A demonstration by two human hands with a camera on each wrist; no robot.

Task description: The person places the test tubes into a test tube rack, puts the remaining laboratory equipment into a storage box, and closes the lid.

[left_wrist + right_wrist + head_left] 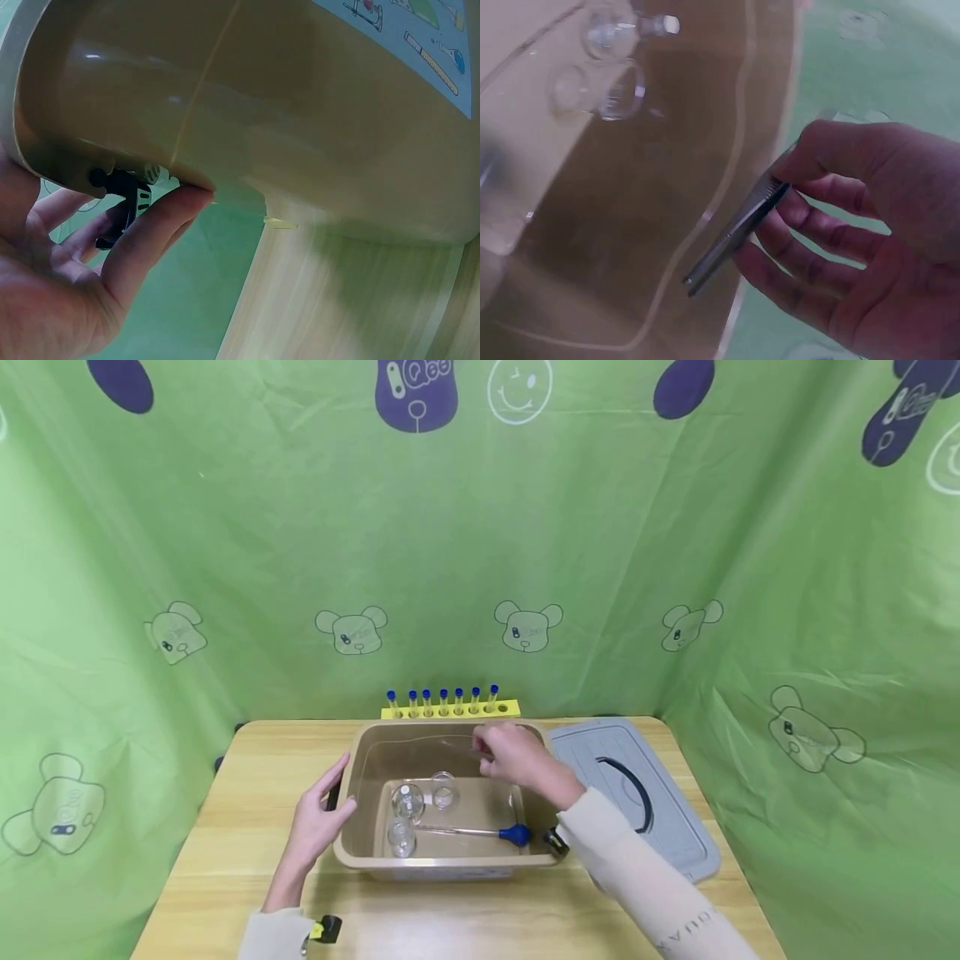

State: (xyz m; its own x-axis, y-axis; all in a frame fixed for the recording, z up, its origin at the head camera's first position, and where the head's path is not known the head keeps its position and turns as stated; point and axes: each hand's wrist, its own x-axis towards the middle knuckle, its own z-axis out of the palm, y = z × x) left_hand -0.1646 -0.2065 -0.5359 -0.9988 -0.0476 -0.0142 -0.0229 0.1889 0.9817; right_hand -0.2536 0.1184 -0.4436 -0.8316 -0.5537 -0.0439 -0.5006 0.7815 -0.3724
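Note:
My right hand [517, 756] is over the back right part of a brown plastic bin [450, 863], pinching metal tweezers [739, 229] between thumb and fingers. Their tips point down into the bin. My left hand [315, 822] rests against the bin's left side, its fingers fairly straight around a black latch [127, 199]. Inside the bin lie a round glass flask [408, 804] with a white top, a glass beaker [443, 793], another small glass vessel [402, 840] and a long glass dropper with a blue bulb [515, 835].
Behind the bin stands a yellow rack [512, 707] with several blue-capped test tubes. A grey lid [678, 814] with a black handle lies right of the bin on the wooden table [255, 777]. Green printed curtains [450, 543] surround the table.

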